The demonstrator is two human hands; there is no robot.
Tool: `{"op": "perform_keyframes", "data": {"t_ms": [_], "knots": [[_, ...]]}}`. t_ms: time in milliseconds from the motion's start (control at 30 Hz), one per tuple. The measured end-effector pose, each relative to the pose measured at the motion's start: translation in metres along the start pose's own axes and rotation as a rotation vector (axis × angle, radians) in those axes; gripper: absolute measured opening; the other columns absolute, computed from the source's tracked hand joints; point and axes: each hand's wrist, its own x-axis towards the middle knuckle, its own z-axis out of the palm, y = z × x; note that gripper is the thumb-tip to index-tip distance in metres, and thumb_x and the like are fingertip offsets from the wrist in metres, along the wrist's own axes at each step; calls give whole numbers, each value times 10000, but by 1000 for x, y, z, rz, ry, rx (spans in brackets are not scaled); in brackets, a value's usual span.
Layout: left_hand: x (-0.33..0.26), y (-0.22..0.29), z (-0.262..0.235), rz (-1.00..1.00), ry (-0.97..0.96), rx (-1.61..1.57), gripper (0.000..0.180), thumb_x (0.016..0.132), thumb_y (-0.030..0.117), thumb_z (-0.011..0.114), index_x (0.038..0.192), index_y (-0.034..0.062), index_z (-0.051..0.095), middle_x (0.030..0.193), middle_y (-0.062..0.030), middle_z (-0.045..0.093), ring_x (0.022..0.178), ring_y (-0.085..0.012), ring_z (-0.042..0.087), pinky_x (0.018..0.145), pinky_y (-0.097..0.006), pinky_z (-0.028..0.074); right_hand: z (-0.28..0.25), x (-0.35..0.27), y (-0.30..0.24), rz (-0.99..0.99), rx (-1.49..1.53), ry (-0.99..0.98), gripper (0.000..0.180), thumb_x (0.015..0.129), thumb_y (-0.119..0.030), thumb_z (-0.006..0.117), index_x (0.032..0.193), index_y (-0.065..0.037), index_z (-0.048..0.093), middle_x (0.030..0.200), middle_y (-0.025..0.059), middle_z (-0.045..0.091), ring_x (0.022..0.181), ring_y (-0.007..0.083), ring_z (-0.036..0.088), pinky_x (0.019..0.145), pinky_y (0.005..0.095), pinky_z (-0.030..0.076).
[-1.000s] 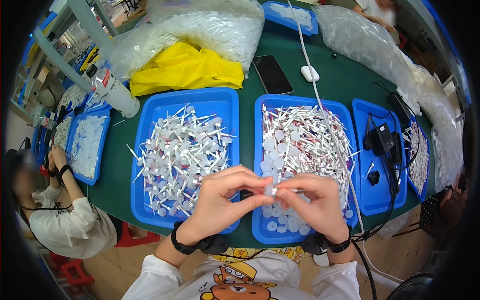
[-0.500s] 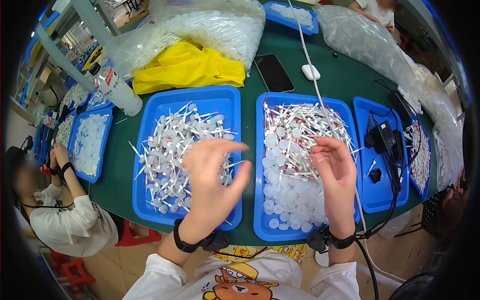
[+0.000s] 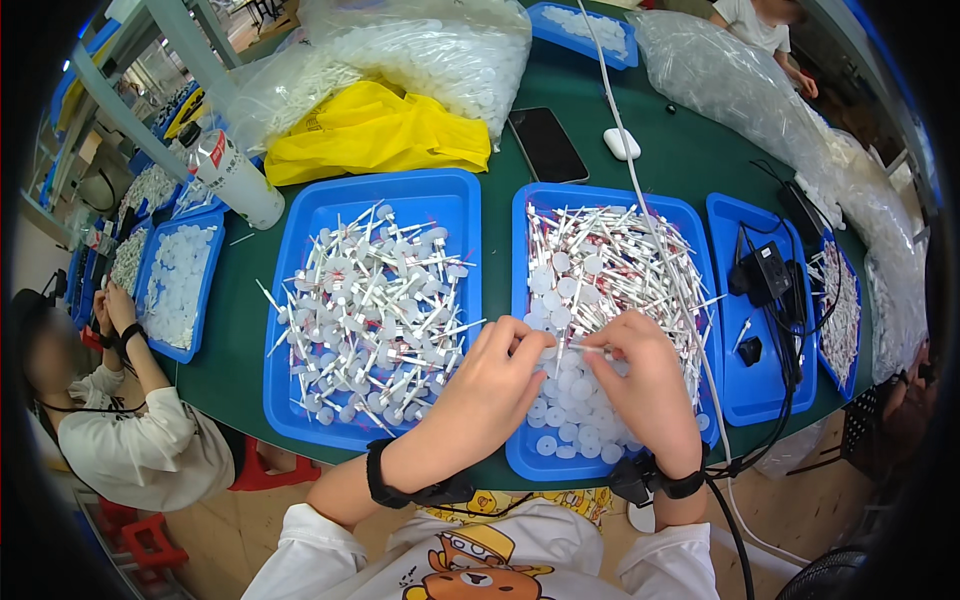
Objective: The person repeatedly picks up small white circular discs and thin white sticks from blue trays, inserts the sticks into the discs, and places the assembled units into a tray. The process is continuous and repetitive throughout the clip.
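Both my hands are over the right blue tray (image 3: 519, 425), fingertips close to each other. My right hand (image 3: 642, 372) pinches a thin white stick (image 3: 590, 347) that points toward my left hand (image 3: 503, 368). The left fingers are closed too; what they hold is hidden. Under and around my hands the tray holds loose white sticks (image 3: 625, 270), some with red parts, toward the far side, and translucent round discs (image 3: 590, 430) with small centre holes toward the near side. In the left blue tray (image 3: 330, 196) lies a heap of sticks with discs fitted on them (image 3: 370, 310).
A white cable (image 3: 635, 180) runs across the right tray. Beyond the trays lie a phone (image 3: 548, 146), a white case (image 3: 621, 144), a yellow bag (image 3: 380, 135) and a bottle (image 3: 240, 180). Black adapters (image 3: 768, 275) fill a narrow tray. A co-worker (image 3: 130, 425) sits at left.
My left hand has moved right, from over the left tray to the right tray. My right hand has shifted left and nearer, and now pinches a stick. Fingers of both hands have closed.
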Motion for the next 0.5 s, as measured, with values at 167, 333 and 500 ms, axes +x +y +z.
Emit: {"op": "perform_keyframes", "data": {"t_ms": [167,333,500], "knots": [[-1,-5,0,-32,-8,-12,293,827,-21,659,1101,6,560,1003,-140,522,985,-325,563,850,-387,469,-6,10,-25,-23,186,205,115,871,-17,652,984,-6,669,920,97,606,745,181,599,663,292,474],[2,-4,1,-38,-1,-18,314,818,-24,673,1116,13,580,980,-129,528,959,-322,568,833,-386,469,-5,6,-18,18,552,204,155,966,-46,556,1099,6,614,1068,98,621,832,144,619,731,272,490],[1,-4,0,-39,22,-28,329,797,-41,694,1113,26,629,978,-117,560,913,-263,603,798,-342,499,-4,6,-19,23,795,153,207,994,-50,511,1173,46,553,1141,128,612,951,174,642,843,303,513]]}}
